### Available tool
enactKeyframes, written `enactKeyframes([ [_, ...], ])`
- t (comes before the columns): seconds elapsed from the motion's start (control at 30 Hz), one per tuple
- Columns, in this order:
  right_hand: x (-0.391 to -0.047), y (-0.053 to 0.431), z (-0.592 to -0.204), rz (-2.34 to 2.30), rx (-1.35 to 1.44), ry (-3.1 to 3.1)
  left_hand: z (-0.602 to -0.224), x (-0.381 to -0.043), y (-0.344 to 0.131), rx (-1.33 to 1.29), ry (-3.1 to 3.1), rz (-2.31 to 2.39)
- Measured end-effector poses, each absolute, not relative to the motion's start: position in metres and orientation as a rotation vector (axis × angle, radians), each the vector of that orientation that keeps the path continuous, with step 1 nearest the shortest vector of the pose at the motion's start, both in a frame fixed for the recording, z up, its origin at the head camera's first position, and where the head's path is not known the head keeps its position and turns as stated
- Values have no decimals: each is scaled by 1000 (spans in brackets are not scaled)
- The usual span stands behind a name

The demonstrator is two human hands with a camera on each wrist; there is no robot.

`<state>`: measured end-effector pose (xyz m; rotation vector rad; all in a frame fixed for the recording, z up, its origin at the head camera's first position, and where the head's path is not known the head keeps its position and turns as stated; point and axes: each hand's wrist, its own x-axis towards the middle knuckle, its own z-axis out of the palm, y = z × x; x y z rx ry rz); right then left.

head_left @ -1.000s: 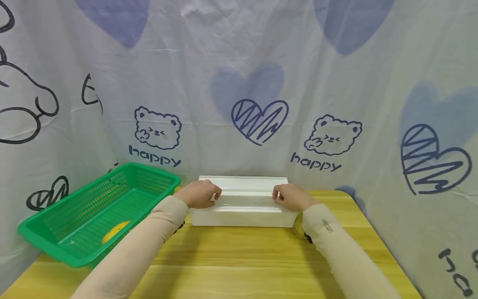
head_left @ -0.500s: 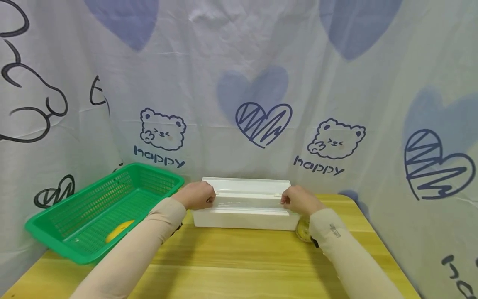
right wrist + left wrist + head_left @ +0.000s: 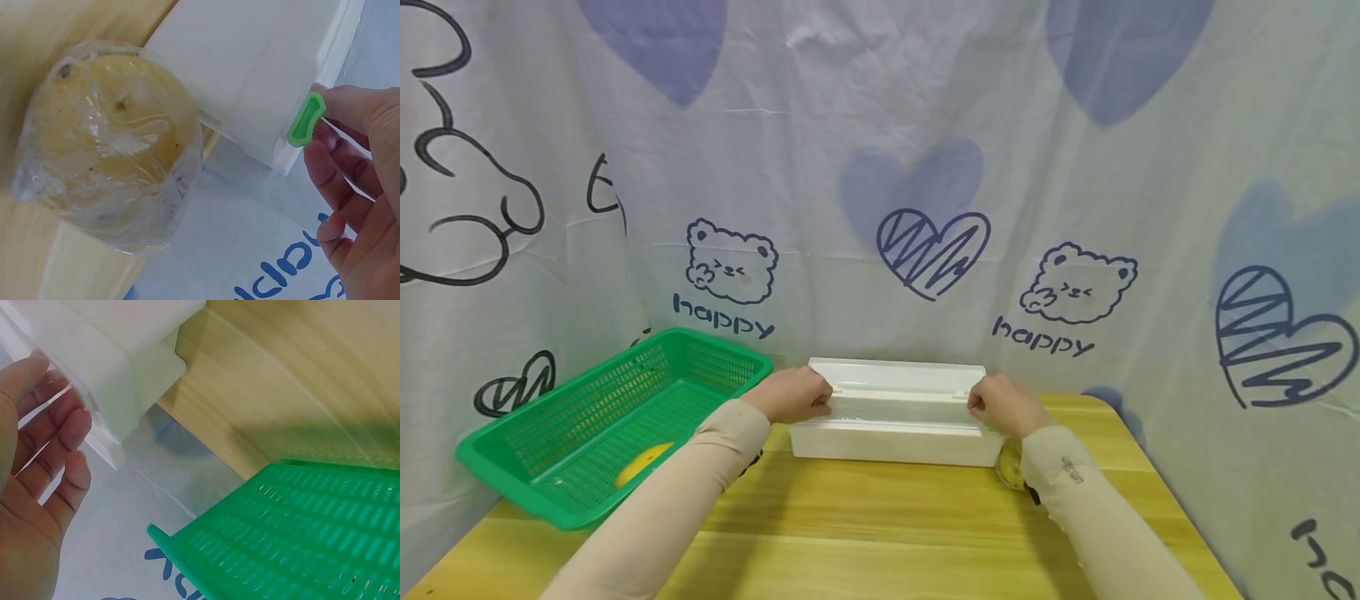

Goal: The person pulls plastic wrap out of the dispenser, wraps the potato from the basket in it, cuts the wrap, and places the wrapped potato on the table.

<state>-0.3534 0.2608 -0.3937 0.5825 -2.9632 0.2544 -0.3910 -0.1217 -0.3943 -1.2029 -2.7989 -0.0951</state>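
A long white plastic wrap dispenser [image 3: 898,446] lies across the far part of the table with its lid [image 3: 895,373] raised toward the curtain. Clear plastic wrap [image 3: 898,410] spans its opening. My left hand [image 3: 792,395] pinches the wrap at the left end, thumb and index finger right at the box edge. At the right end my right hand [image 3: 1009,406] pinches the wrap's other corner, close beside a green slide cutter [image 3: 306,120]. A yellow fruit [image 3: 119,137], covered in film, sits by the box's right end, partly hidden by the right wrist in the head view.
To the left stands a green plastic basket [image 3: 542,500] with a yellow fruit [image 3: 643,462] inside. The wooden table [image 3: 880,533] runs back to a white printed curtain [image 3: 820,167] behind the box and along both sides.
My hands have moved slightly apart along the dispenser, both fingertips staying at the wrap. The whole head view has shifted a little. The green slide cutter now shows under the right hand.
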Motion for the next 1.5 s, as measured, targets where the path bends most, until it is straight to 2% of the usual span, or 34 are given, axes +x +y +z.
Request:
enactKeyframes([
  [0.37,-351,263,-396,232,550,-2969,-392,-389,-127,-1249,-2773,-114],
  [0.73,-349,267,-395,342,478,-2994,-397,-388,-126,-1059,-2785,-195],
  [1.03,-347,273,-394,405,406,-3021,-399,-385,-127,-1019,-2718,-238],
  [1.5,-343,281,-387,557,473,-3090,-401,-381,-130,-944,-2773,-349],
])
